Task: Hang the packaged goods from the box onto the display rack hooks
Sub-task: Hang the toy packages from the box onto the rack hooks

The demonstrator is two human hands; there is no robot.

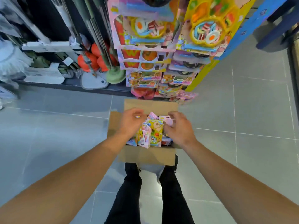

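head view | looks steeply down (wide-angle) | box (146, 155) near, below

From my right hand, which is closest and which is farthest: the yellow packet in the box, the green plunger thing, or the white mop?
From the right hand:
1. Yellow packet, in the cardboard box, just left of the hand.
2. Green plunger, on the floor up and left, beside the display rack.
3. White mop, at the far left edge.

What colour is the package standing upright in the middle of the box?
Mainly yellow, with colourful print: the package in the head view.
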